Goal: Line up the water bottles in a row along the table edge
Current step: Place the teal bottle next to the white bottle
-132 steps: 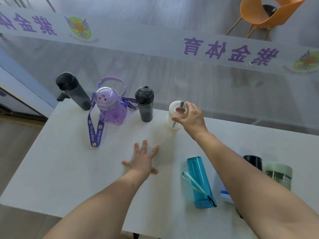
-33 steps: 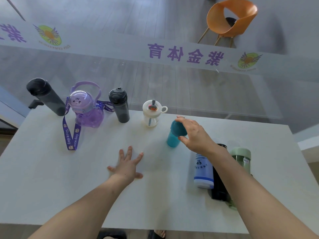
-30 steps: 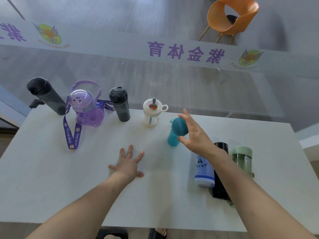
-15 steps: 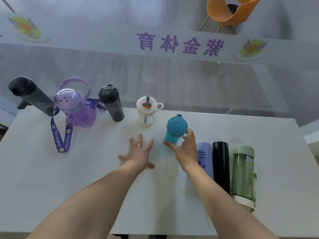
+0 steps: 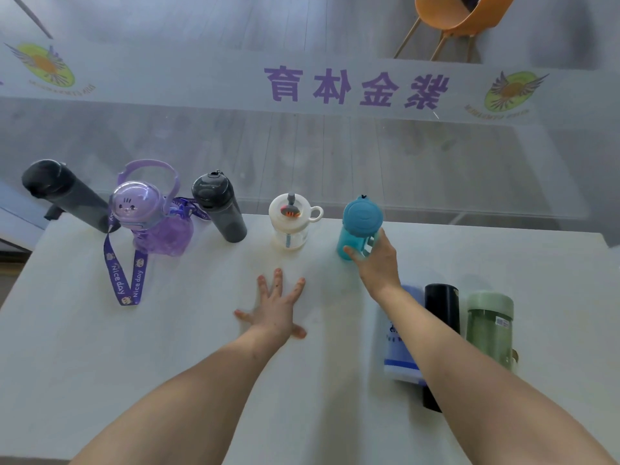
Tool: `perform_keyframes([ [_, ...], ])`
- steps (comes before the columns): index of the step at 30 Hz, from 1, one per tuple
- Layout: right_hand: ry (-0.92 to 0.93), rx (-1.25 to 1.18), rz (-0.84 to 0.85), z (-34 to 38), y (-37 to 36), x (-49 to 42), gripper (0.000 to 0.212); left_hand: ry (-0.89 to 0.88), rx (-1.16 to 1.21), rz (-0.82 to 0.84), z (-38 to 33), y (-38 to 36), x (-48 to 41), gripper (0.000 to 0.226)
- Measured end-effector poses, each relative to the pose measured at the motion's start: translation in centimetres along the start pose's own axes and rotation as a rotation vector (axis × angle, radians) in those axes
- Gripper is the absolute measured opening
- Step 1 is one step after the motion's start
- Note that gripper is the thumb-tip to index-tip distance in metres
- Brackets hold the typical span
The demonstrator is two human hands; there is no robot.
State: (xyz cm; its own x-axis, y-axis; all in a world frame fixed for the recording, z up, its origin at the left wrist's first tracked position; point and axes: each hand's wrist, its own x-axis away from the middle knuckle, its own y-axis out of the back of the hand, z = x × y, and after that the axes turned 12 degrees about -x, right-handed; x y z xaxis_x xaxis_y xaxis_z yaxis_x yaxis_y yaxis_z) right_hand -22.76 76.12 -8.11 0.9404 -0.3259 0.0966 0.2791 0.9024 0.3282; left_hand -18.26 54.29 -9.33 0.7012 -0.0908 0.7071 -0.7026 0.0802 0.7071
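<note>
Five bottles stand along the table's (image 5: 84,347) far edge; right hand (image 5: 375,263) fingers hold the teal bottle (image 5: 359,226) (fifth); left hand (image 5: 276,310) lies splayed, empty; three bottles (image 5: 488,327) remain lying near the right edge.

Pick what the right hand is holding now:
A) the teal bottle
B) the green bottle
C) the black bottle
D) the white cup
A: the right hand wraps the base of the upright teal bottle at the far edge, while the left hand lies flat on the table.
</note>
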Motion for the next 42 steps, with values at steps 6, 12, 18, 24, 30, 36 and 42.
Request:
perform_keyframes([
  [6, -0.006, 0.025, 0.033, 0.3, 0.2, -1.4, 0.055, -0.002, 0.015, -0.003, 0.1, 0.0, 0.1, 0.12],
  [12, -0.029, 0.032, 0.062, 0.9, 0.3, -1.7, 0.055, 0.0, 0.014, -0.005, 0.0, 0.1, 0.2, 0.12],
  [18, -0.027, 0.072, 0.115, 1.0, 1.2, -1.9, 0.054, 0.003, 0.001, -0.01, 0.1, -0.1, 0.1, 0.12],
  [24, -0.036, 0.062, 0.146, 1.1, 1.7, -2.1, 0.058, 0.003, -0.001, -0.002, 0.0, 0.1, 0.2, 0.12],
  [30, -0.036, 0.055, 0.16, 1.3, 1.8, -2.6, 0.061, -0.001, 0.003, 0.004, 0.0, 0.2, 0.2, 0.12],
  [36, -0.04, 0.056, 0.199, 1.4, 2.1, -3.1, 0.062, 0.004, 0.005, 0.004, 0.1, 0.0, 0.1, 0.121],
  [42, -0.051, 0.044, 0.186, 1.7, 1.9, -3.0, 0.061, 0.011, 0.009, 0.007, 0.0, 0.0, 0.0, 0.121],
])
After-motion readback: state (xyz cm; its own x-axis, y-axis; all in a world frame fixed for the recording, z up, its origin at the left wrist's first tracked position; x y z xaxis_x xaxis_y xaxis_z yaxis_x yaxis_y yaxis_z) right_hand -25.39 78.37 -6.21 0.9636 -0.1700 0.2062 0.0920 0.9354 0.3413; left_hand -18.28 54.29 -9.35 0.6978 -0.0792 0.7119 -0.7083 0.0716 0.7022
